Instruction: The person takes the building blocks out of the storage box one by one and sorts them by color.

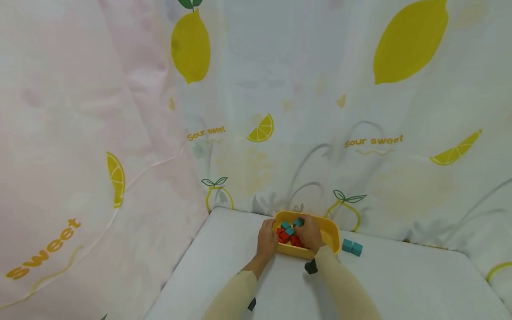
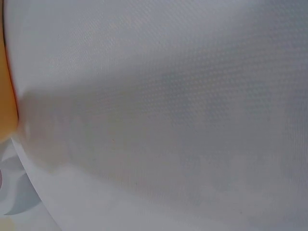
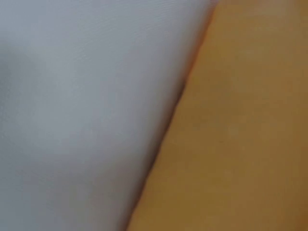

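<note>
A yellow plastic tray [image 1: 294, 251] sits at the far side of the white table, with several red cubes [image 1: 283, 236] and teal cubes [image 1: 286, 225] gathered in its left half. At its left end my left hand [image 1: 267, 240] holds the rim. My right hand [image 1: 311, 233] reaches over the front wall into the tray, fingers curled down, pinching a teal cube [image 1: 298, 222] near the back. The tray's outer wall shows at the left edge of the left wrist view and fills the right of the right wrist view; neither wrist view shows fingers.
Two more teal cubes [image 1: 352, 247] lie side by side on the white table [image 1: 400, 280], just right of the tray. A lemon-printed curtain [image 1: 256, 169] hangs right behind the table's back edge, and another stretch of it lines the left side.
</note>
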`<state>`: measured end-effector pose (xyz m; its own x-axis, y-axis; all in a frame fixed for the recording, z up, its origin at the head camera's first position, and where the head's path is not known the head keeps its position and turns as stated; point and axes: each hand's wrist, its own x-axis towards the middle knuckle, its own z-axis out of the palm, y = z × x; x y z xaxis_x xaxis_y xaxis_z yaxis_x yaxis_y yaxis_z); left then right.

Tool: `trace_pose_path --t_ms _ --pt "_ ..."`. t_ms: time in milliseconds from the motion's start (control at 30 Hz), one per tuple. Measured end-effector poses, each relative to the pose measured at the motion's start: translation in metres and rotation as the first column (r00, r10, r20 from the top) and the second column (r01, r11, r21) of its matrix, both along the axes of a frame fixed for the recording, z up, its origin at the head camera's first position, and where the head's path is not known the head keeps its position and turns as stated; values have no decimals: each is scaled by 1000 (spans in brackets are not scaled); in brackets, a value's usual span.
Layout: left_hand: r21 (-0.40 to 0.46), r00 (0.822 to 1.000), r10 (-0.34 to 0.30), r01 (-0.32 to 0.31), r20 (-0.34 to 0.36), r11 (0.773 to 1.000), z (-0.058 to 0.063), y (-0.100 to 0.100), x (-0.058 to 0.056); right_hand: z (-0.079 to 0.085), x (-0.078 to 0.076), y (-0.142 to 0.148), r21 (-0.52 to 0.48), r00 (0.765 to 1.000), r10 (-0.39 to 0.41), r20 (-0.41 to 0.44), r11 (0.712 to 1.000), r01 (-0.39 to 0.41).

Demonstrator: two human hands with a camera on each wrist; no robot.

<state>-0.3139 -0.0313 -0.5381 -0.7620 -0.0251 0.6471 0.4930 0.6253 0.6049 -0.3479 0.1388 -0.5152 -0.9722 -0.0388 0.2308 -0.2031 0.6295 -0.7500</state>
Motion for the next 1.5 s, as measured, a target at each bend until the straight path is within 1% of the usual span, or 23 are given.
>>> trace_pose_path --t_ms 67,167,300,400,500,667,733,867,967,1133,1267,1367,1500 --pt "0 1000 6 -6 18 1000 0 0 -1 7 0 1 -9 998 24 -61 1000 -24" --pt "-1 999 13 -13 37 1000 -1 1 0 17 4 5 0 986 51 -160 999 -51" --pt "17 999 13 -14 39 1000 1 3 3 26 10 14 -26 976 64 -209 997 -71" --pt "18 998 20 -21 53 1000 2 3 3 30 16 21 -70 973 75 -217 993 -92" --pt "6 998 28 -29 58 1000 2 0 1 34 21 29 -85 970 77 -231 991 -99" --pt "-5 997 30 -29 68 1000 2 -3 -3 38 27 51 -18 961 62 -269 997 -69" --pt "-4 996 30 -30 86 1000 2 -4 -3 39 29 61 6 958 60 -279 998 -61" --pt "5 994 24 -24 108 1000 1 -4 -2 40 35 84 10 955 53 -292 999 -53" --pt "15 993 10 -11 115 1000 1 -3 -2 41 41 101 17 958 27 -285 1000 -23" --pt "26 995 -3 0 100 1000 2 -2 -1 43 50 124 54 966 -24 -258 998 40" --pt "19 995 6 -8 102 1000 2 -2 -2 45 58 139 75 962 -35 -269 996 57" --pt "24 994 1 -3 112 1000 2 -2 -3 45 65 151 69 958 -40 -284 996 62" --pt "35 993 -4 0 121 999 2 -1 -2 45 75 166 84 963 -54 -264 993 78"
